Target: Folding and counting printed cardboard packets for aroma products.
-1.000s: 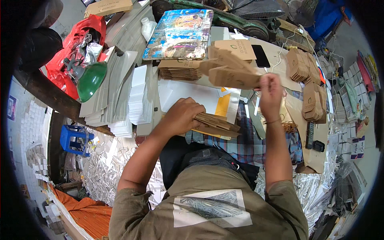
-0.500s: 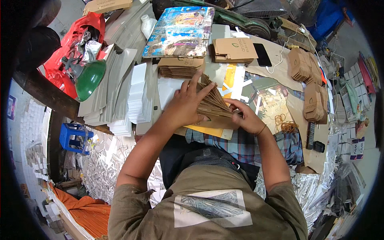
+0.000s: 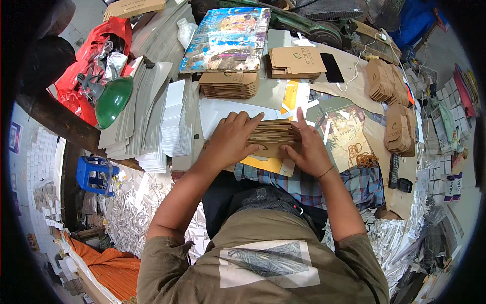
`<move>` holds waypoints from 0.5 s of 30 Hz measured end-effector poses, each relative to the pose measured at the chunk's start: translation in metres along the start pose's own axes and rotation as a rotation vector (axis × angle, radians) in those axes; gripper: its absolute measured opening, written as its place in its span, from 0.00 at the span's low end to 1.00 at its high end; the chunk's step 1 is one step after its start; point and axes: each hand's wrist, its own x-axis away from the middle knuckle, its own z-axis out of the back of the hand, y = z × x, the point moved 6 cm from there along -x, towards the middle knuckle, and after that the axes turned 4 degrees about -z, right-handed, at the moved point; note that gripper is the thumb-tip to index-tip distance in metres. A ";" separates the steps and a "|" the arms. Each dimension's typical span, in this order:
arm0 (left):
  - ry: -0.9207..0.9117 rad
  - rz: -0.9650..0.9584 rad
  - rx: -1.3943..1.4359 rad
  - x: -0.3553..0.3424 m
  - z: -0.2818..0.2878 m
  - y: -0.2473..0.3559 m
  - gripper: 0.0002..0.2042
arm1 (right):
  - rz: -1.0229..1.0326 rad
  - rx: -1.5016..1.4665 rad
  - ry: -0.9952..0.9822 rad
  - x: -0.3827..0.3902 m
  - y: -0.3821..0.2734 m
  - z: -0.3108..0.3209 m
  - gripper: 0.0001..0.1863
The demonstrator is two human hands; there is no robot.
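Both my hands grip one stack of flat brown cardboard pieces [image 3: 273, 136] on the work surface in front of me. My left hand [image 3: 232, 139] clamps its left end with fingers over the top. My right hand [image 3: 306, 149] presses against the right end, index finger pointing up. Under the stack lie yellow [image 3: 263, 163] and white sheets [image 3: 217, 111]. Another pile of the same brown pieces [image 3: 229, 85] sits just beyond, with a second one [image 3: 296, 62] to its right.
Stacks of white card [image 3: 174, 121] and grey card [image 3: 134, 111] stand to the left, by a green lamp shade [image 3: 114, 100] and a red bag [image 3: 76, 76]. A black phone [image 3: 331, 67], rubber bands [image 3: 362, 159] and more brown piles [image 3: 397, 126] lie to the right. A colourful board [image 3: 228, 38] is behind.
My right hand came down from holding brown pieces up high and joined the left on the stack. The stack, lifted and tilted half a second ago, now lies flat between both hands.
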 end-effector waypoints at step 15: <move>0.034 -0.004 0.307 0.009 0.000 -0.011 0.44 | -0.026 -0.493 -0.009 -0.006 0.013 -0.023 0.51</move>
